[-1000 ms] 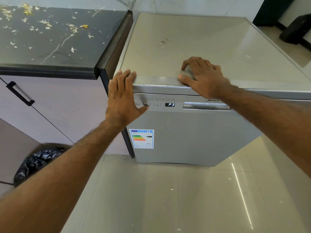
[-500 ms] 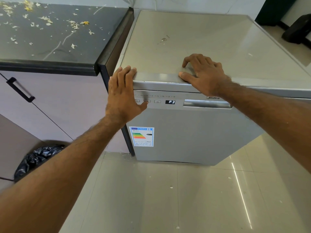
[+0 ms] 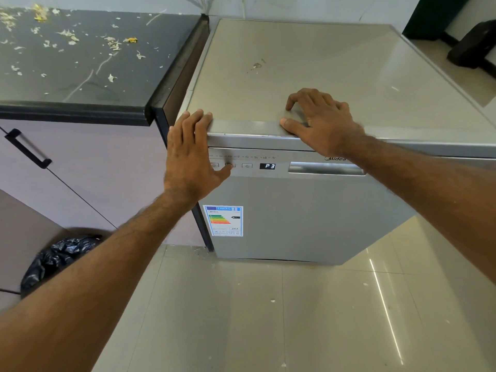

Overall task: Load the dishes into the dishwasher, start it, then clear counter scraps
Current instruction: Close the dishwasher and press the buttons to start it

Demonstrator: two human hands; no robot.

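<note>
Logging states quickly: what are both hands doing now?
Left hand: open, fingers on the dishwasher edge, thumb on control panel.
Right hand: open, resting on dishwasher top.

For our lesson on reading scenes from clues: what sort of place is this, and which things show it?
Most likely a home kitchen: a freestanding dishwasher showing P3, a dark counter strewn with food scraps, and a bin lined with a black bag.

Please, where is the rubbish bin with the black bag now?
In the head view the bin stands at the lower left, on the floor before the cabinet, left of the dishwasher, partly hidden by the left forearm.
</note>
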